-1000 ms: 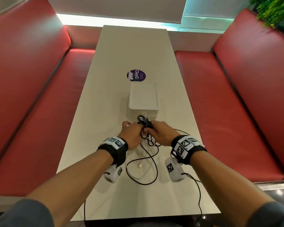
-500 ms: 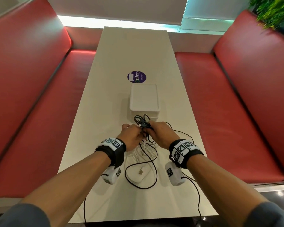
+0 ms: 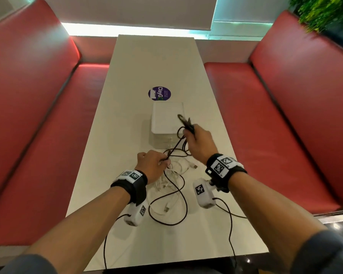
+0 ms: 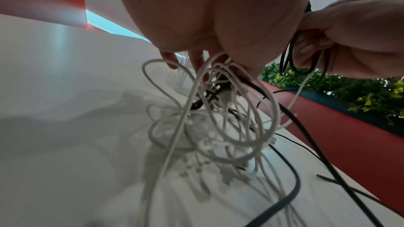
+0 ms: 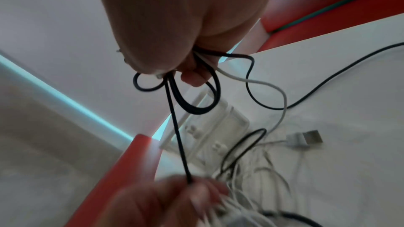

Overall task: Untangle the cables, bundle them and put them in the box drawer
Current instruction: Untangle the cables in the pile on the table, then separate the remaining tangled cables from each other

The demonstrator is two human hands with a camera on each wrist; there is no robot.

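Note:
A black cable (image 3: 177, 144) runs taut between my two hands. My right hand (image 3: 196, 142) is lifted in front of the white drawer box (image 3: 166, 117) and grips several folded loops of the black cable (image 5: 196, 99). Lower and nearer, my left hand (image 3: 153, 165) pinches the black cable and holds a tangle of white cables (image 4: 218, 118) that hangs down to the table. More loops of white cable (image 3: 170, 180) and black cable (image 3: 178, 218) lie on the table between my wrists. A white USB plug (image 5: 304, 138) lies beside the box.
The box stands mid-table on the long white table (image 3: 139, 76), just behind a round purple sticker (image 3: 159, 93). Red bench seats (image 3: 265, 125) flank both sides. Green plants (image 3: 325, 14) are at the far right. Thin black leads run from the wrist cameras off the near edge.
My right hand has lifted up and away toward the box, pulling the black cable out of the tangle. My left hand stayed low by the cable pile.

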